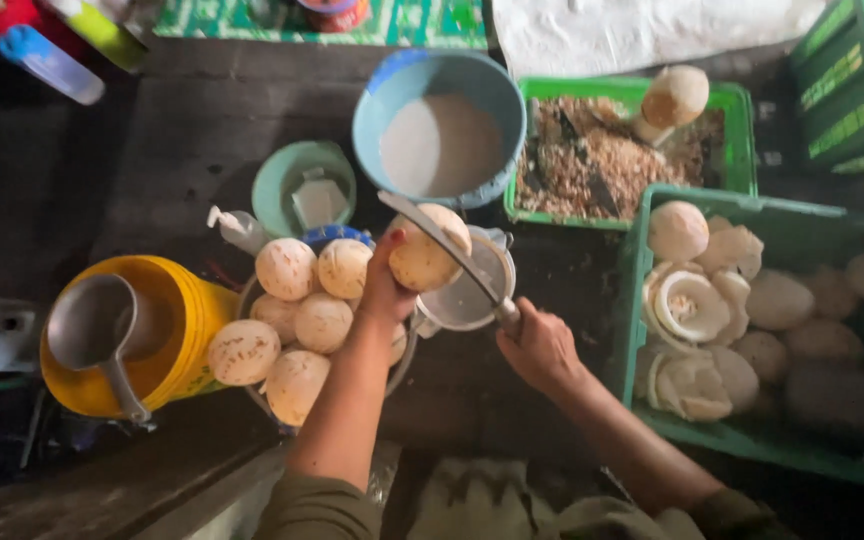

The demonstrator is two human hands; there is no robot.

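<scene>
Item: peeled coconut (424, 255), pale and round, grasped from below in the left hand (384, 290) directly above a clear jug (467, 290).
Tool: long knife (447, 250), handle clenched in the right hand (537, 345), blade lying across the coconut's top.
Left of the jug: bowl heaped with peeled coconuts (297, 320); beyond it, a yellow bucket (177, 340) with a metal ladle (102, 335).
Behind the jug: blue basin (439, 125) of cloudy liquid.
Right of the jug: green crate (752, 330) of opened shells.
Risk, judged: the rounded husk may roll, sending the blade toward the supporting fingers; an off-centre cut would spill liquid past the jug.
</scene>
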